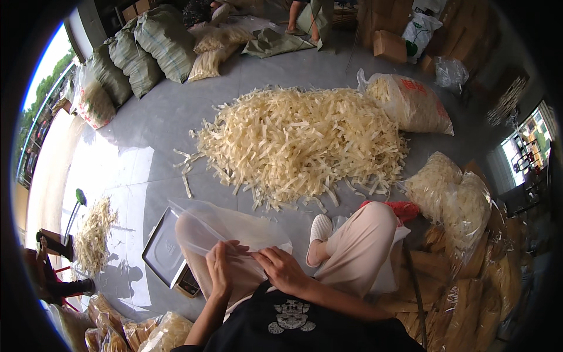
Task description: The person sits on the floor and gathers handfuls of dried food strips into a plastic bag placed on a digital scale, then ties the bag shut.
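Observation:
A clear plastic bag lies across my lap, its edge pinched between the fingers of both hands. My left hand holds it near its lower edge. Close by on the right, my right hand grips the same edge with thumb and fingers. Whether the bag's mouth is parted, I cannot tell. In front of my knees a large heap of pale yellow flat strips is spread on the grey floor. Beside my left knee stands a flat metal-topped scale, partly hidden by the leg.
A filled sack leans at the heap's far right. Clear bags of strips and brown packs crowd my right side. Woven sacks line the back left. Other people are at the far side and left edge. A smaller strip pile lies left.

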`<state>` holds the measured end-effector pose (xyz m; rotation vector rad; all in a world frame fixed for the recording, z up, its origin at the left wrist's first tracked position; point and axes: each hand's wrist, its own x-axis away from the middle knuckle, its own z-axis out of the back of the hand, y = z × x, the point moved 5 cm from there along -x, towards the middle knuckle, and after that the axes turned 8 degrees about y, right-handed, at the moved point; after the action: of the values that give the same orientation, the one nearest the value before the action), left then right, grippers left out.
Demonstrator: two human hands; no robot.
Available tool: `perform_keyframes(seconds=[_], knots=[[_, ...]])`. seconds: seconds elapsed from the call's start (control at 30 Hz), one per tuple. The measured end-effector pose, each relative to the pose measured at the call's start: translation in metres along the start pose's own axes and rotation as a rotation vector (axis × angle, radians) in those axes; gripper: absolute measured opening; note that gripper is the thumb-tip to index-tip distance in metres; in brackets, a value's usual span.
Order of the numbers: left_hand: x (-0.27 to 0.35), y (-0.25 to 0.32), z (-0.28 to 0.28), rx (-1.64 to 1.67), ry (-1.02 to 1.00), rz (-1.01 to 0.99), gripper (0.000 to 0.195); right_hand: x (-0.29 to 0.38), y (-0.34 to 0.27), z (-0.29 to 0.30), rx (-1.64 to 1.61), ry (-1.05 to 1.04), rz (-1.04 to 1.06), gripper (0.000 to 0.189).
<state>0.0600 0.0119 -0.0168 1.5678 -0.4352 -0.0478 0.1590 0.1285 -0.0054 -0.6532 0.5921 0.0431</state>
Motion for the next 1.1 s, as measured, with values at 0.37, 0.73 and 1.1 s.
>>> perform_keyframes(seconds=[0.37, 0.73, 1.1], knots=[[0.037, 0.085, 0.053, 0.125, 0.301, -0.555, 0.045, 0.002, -0.039, 0.015, -0.444, 0.057, 0.074, 0.031], [0.015, 0.077, -0.017, -0.092, -0.234, -0.360, 0.024, -0.015, -0.007, 0.057, -0.209, 0.272, -0.218, 0.012], [-0.005, -0.001, -0.054, -0.345, -0.440, -0.068, 0.017, -0.008, 0.035, 0.036, -0.340, 0.165, -0.498, 0.015]])
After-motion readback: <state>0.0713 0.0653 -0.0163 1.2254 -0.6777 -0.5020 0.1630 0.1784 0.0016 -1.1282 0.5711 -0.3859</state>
